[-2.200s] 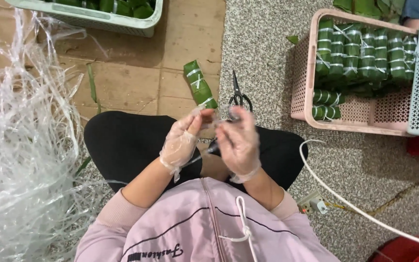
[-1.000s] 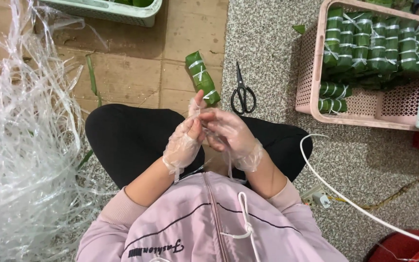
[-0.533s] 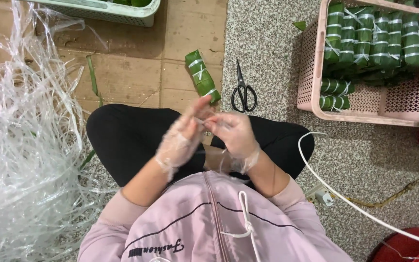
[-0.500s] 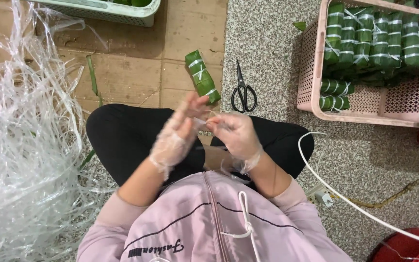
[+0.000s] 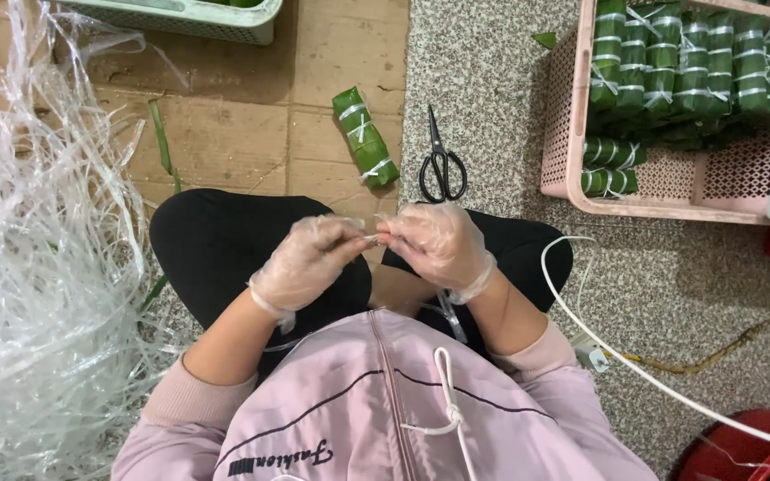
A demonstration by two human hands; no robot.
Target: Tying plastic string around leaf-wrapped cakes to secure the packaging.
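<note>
My fingers point(image 5: 363, 239) on both hands are pinching a thin clear strip point(image 5: 373, 237) taut; scissors point(image 5: 441, 169) lying at twelve o'clock.

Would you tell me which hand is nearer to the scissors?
Right. The right hand lies just below the scissors; the left hand sits farther off, below and left.
</note>
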